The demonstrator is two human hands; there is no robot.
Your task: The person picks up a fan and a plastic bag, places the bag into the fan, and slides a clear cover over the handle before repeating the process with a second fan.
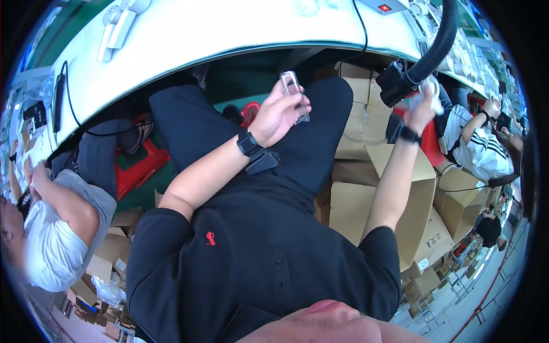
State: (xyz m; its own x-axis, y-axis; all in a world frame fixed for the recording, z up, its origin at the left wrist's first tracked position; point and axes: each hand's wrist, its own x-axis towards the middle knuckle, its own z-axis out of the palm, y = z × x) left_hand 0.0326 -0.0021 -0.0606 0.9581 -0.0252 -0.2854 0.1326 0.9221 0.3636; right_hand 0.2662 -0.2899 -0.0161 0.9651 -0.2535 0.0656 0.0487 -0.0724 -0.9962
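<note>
My left hand [278, 114] is closed round a clear, hollow rectangular plastic piece [289, 80], raised over my lap with its narrow end up. Thumb and fingers press on its sides. My right hand [421, 114] is lifted at the table's edge, beside the black nozzle [394, 83] of a hose. Its fingers are smeared by motion and appear closed on a white part [433, 96], whose shape I cannot make out.
A white table [229, 26] curves across the front, with white handheld devices [117, 31] at its left. A ribbed black hose [437, 51] hangs down at the right. Open cardboard boxes [406, 223] stand by my right arm. Co-workers [68, 223] sit on both sides.
</note>
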